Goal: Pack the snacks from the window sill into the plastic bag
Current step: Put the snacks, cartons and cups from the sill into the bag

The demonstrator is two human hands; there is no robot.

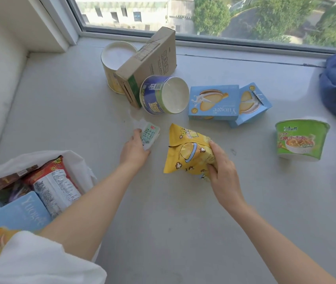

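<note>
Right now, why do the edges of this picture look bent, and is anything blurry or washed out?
Head view: the wide-angle lens bows the window frame and stretches the corners. Daylight from the window lights the sill evenly, with only soft shadows. The white sleeve and plastic bag look pale, almost washed out. The right hand on the yellow snack bag is slightly smeared.

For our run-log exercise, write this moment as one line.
left hand: grips milk carton | right hand: grips popcorn bag | plastic bag: part-filled

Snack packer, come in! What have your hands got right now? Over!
Left hand grips small milk carton. Right hand grips yellow popcorn bag. Plastic bag open, lower left, partly packed. Nothing blocking.
</note>
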